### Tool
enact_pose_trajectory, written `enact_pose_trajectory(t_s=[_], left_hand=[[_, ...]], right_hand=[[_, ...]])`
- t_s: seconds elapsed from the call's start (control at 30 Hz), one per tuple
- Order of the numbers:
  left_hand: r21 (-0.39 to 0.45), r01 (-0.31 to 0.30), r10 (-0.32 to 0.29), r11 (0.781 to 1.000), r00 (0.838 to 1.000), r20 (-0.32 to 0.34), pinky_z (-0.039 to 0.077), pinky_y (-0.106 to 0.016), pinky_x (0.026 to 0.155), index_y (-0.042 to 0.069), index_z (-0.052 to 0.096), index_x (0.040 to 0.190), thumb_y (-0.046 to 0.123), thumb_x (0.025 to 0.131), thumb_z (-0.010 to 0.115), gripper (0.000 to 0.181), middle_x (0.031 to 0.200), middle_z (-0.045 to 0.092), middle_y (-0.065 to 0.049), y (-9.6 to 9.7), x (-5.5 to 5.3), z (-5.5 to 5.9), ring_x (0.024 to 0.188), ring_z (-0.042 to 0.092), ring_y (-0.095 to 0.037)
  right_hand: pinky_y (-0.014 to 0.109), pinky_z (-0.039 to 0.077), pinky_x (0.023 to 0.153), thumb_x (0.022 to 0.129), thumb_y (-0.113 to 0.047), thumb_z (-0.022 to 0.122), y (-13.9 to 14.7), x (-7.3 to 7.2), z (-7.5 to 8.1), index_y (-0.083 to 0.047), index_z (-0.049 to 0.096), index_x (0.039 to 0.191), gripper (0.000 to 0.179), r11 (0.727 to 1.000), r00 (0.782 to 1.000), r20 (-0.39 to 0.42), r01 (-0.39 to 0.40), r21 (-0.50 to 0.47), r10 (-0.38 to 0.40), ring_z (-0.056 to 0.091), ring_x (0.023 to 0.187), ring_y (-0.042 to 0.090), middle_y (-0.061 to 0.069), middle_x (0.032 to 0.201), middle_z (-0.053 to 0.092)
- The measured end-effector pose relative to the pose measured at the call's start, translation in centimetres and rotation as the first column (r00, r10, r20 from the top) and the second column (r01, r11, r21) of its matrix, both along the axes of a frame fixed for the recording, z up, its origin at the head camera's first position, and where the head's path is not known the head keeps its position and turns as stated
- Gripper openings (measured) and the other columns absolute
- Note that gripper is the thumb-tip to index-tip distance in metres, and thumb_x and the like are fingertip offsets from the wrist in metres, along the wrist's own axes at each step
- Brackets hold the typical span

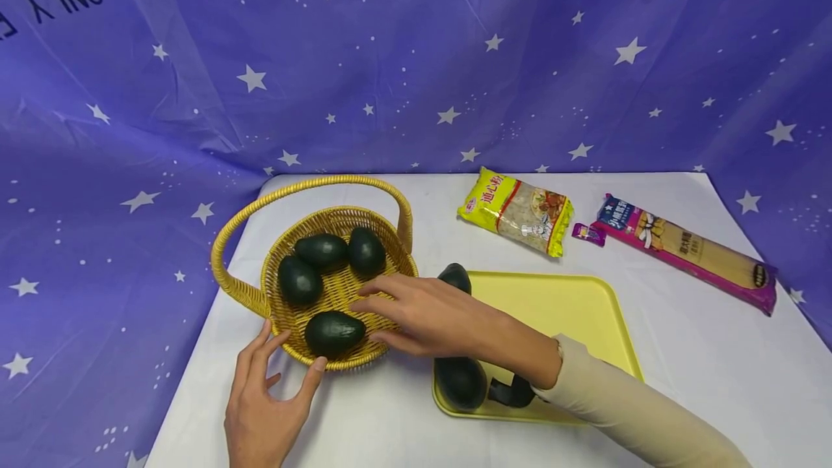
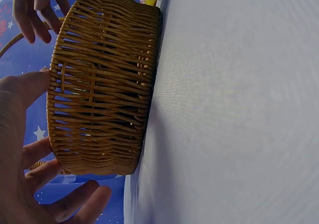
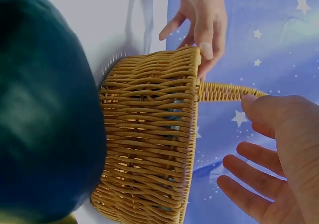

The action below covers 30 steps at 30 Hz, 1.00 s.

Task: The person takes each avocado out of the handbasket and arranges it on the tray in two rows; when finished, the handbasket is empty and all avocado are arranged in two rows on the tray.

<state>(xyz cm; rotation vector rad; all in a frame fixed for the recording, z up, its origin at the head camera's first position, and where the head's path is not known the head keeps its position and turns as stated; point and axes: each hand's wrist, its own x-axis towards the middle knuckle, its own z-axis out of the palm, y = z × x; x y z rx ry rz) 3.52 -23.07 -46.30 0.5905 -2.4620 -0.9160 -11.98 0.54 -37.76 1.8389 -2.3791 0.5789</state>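
Observation:
Several dark green avocados (image 1: 334,334) lie inside a yellow woven basket (image 1: 338,214) with a tall arched handle. My left hand (image 1: 268,388) is at the near-left rim, its spread thumb and fingertips touching the wicker, as the left wrist view also shows. Over the basket's right side hovers my right hand (image 1: 416,315), fingers spread and apart, holding nothing. A yellow tray (image 1: 539,302) beside the basket carries more avocados (image 1: 460,383), partly hidden under the right forearm. Large in the right wrist view, a dark avocado (image 3: 47,109) fills the left side.
Behind the tray lie a yellow bag of pasta (image 1: 518,212), a small purple packet (image 1: 588,234) and a long pink-edged pack of noodles (image 1: 689,251). A purple star-patterned cloth (image 1: 390,92) hangs behind the white table (image 1: 682,352).

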Motion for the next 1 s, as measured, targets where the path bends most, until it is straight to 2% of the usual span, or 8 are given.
enact_pose_trajectory(t_s=[0.3, 0.5, 1.0], left_hand=[[0.006, 0.001, -0.001, 1.0, 1.0, 0.002, 0.037, 0.005, 0.082, 0.017, 0.071, 0.136, 0.04, 0.08, 0.098, 0.066, 0.161, 0.054, 0.001, 0.1, 0.1, -0.2, 0.134, 0.063, -0.031], [0.012, -0.001, 0.001, 1.0, 1.0, 0.018, 0.036, 0.005, 0.081, 0.018, 0.07, 0.137, 0.043, 0.082, 0.096, 0.066, 0.161, 0.053, 0.001, 0.1, 0.1, 0.0, 0.134, 0.063, -0.031], [-0.009, 0.008, -0.008, 1.0, 1.0, 0.018, 0.038, 0.005, 0.081, 0.017, 0.071, 0.136, 0.042, 0.081, 0.097, 0.065, 0.16, 0.054, 0.001, -0.1, 0.0, 0.1, 0.136, 0.062, -0.03]], right_hand=[[0.026, 0.061, 0.086, 0.106, -0.035, 0.072, -1.2, -0.5, -0.4, -0.019, 0.062, 0.146, 0.045, 0.998, 1.0, 0.012, -0.011, 0.061, 0.01, 0.064, 0.121, 0.014, 0.0, 0.14, 0.064], [0.029, 0.06, 0.092, 0.105, -0.033, 0.073, -2.1, -0.7, -0.7, -0.018, 0.062, 0.146, 0.045, 0.997, 0.999, -0.012, -0.033, 0.076, 0.034, 0.065, 0.121, 0.016, 0.0, 0.138, 0.064], [0.027, 0.058, 0.097, 0.106, -0.032, 0.072, -4.1, -0.7, -1.4, -0.017, 0.063, 0.144, 0.043, 0.992, 0.998, 0.008, -0.065, 0.108, 0.064, 0.065, 0.117, 0.015, 0.0, 0.134, 0.063]])
